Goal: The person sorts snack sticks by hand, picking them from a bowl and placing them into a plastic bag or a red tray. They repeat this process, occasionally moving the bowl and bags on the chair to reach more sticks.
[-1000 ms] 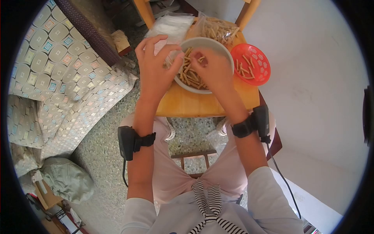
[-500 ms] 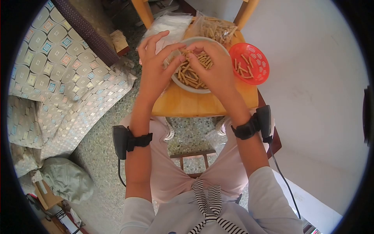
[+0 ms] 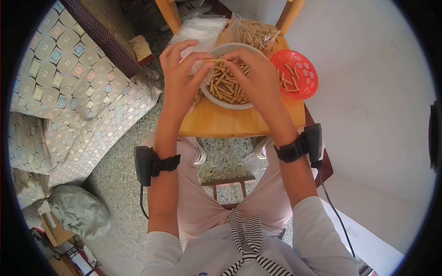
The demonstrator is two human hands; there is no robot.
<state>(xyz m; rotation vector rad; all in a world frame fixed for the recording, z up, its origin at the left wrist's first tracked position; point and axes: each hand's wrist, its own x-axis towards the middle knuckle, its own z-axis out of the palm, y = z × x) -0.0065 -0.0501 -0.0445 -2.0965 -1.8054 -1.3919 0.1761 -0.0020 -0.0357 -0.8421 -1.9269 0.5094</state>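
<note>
A short tan-brown stick (image 3: 215,60), perhaps a piece of dried root or a snack, spans the gap between my hands above a pale bowl (image 3: 224,105). My left hand (image 3: 181,69) pinches its left end between thumb and index finger, the other fingers raised. At the right end, the thumb and index finger of my right hand (image 3: 256,76) close on it. Beneath them the bowl is filled with many similar sticks (image 3: 226,87). My right wrist and hand overlap the bowl's right side in this view.
The bowl stands on a wooden chair seat (image 3: 216,124). To its right sits a red slotted basket (image 3: 309,76) with several sticks. Behind are a clear bag of sticks (image 3: 258,34) and clear plastic bags (image 3: 199,30). A patterned cloth (image 3: 87,87) hangs at left; a white wall (image 3: 368,92) rises at right.
My hands have drawn slightly apart, and the stick between them now shows lengthwise. The bowl, bags and basket stay about where they were.
</note>
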